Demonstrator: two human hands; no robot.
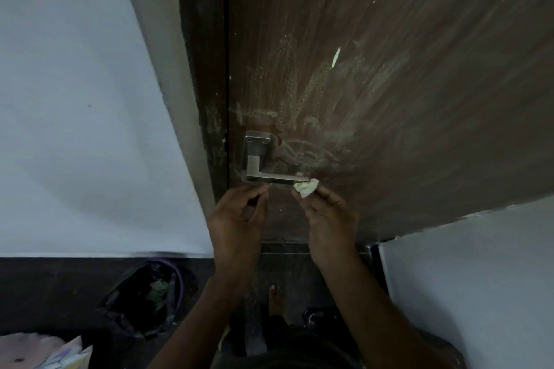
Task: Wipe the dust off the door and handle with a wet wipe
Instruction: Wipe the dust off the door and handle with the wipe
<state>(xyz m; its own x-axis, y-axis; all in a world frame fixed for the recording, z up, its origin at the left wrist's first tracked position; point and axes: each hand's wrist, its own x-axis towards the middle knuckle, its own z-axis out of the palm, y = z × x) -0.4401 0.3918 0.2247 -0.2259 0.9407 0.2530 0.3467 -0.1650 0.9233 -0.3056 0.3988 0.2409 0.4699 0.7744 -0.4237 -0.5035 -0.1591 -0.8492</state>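
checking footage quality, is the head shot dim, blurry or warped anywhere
Head view: dim overall, floor and bin nearly black; wide-angle warp bows the door frame and wall edges; soft focus, right side of the door smeared, though the handle and wipe in the right hand read clearly; no glare.

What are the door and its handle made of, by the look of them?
The door looks like dark brown wood or wood-look laminate: long grain lines, dull under dusty smears. The handle seems brushed metal, perhaps steel: grey, satin sheen, with two screws in its plate.
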